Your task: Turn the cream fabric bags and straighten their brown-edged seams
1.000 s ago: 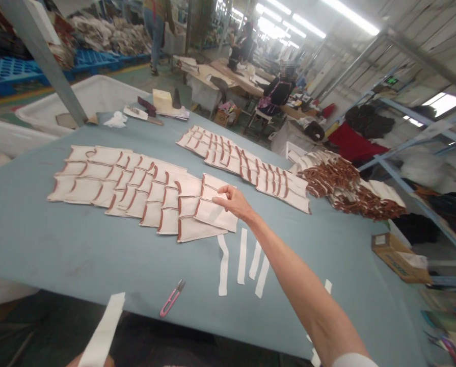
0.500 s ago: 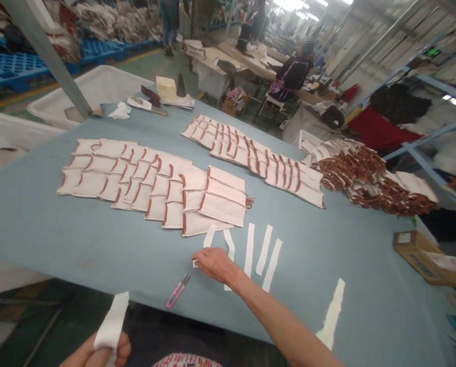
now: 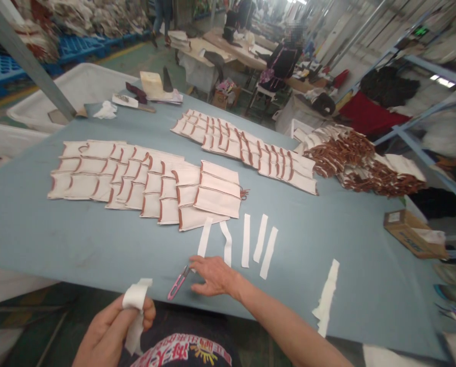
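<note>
My left hand (image 3: 111,326), at the near edge of the table, is closed on a white strip (image 3: 135,294) that curls over the fingers and hangs below. Fingers apart, my right hand (image 3: 214,276) is over the table at the lower end of another white strip (image 3: 205,237). Just left of its fingertips lie pink-handled thread snips (image 3: 178,283). A bent white strip (image 3: 226,240) runs down behind this hand, and several more strips (image 3: 246,239) lie to the right. Above them, overlapping cream fabric panels (image 3: 216,203) with brown edging form a row.
A second row of panels (image 3: 231,145) lies further back, and a heap of brown-and-cream pieces (image 3: 359,163) is at the right. A ragged strip (image 3: 329,295) and a cardboard box (image 3: 413,234) are on the right side. White bins (image 3: 78,84) stand at the left. A person (image 3: 283,63) sits beyond.
My right hand's fingers have opened, leaving the leftmost strip laid out on the table. My left hand has moved up and right with its strip. The view has shifted slightly.
</note>
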A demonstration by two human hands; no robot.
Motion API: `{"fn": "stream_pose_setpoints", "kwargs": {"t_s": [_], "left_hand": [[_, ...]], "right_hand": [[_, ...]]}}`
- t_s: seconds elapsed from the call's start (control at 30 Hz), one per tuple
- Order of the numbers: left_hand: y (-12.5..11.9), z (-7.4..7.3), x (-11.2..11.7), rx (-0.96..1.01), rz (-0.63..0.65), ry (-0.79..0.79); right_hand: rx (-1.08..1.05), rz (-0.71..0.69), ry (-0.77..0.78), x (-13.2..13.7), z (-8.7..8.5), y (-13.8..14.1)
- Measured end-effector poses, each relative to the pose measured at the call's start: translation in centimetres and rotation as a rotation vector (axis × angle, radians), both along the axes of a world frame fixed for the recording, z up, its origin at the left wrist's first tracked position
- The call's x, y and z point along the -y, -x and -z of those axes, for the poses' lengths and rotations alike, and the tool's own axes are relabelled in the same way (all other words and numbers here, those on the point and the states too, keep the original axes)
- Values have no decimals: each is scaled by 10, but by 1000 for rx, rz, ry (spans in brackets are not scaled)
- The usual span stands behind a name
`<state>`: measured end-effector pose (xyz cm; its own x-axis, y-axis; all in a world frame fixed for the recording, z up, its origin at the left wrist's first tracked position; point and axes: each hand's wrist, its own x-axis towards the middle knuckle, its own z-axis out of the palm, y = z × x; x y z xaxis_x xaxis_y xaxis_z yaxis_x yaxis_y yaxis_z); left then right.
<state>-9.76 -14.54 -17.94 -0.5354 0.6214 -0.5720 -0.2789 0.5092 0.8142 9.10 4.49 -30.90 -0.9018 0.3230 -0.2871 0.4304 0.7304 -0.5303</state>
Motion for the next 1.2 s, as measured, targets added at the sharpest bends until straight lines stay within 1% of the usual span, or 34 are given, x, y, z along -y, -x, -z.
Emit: {"fn": "stream_pose_setpoints", "kwargs": {"t_s": [0.07,0.1,0.17,0.23,0.27,0.33,0.43,0.47,0.5,0.53,0.57,0.6,0.63,0.7,0.9,1.0,1.13,1.2], "left_hand": [[-1,-9,-8,62,-33,-33],[-1,-13,-12,100,-47,-52],[1,-21,-19,216,-43,-93],[4,-28,-26,351,0,-135],[6,-32,-29,398,19,-151],[10,-38,-35,441,39,-171],[14,-49,-42,459,80,-184],[15,-53,-44,479,92,-183],[15,-57,-45,505,95,-185],[14,-61,-46,533,92,-188],[12,-65,-47,556,82,-194],[11,-69,-48,570,65,-205],[9,-71,-49,577,48,-221],[5,-75,-50,577,27,-243],[-3,-77,-53,606,-24,-219],[-7,-79,-54,627,-58,-190],[-13,-84,-57,650,-110,-142],[-15,-86,-58,661,-135,-117]], "right_hand": [[-25,26,-24,10,-7,-4],[-44,63,-44,14,-11,-6],[-101,182,-94,17,-22,-11],[-182,314,-138,17,-39,-15],[-230,366,-151,18,-50,-16],[-335,449,-168,21,-79,-16],[-490,520,-193,37,-135,-8],[-560,515,-204,45,-154,-3],[-680,492,-220,52,-171,3],[-757,445,-248,59,-185,9],[-797,392,-296,66,-196,16],[-815,350,-353,71,-203,21],[-805,321,-410,76,-207,26],[-757,313,-500,82,-207,33],[-651,374,-619,91,-191,33],[-661,403,-627,91,-185,30],[-745,424,-644,92,-176,28],[-783,451,-600,93,-173,26]]}}
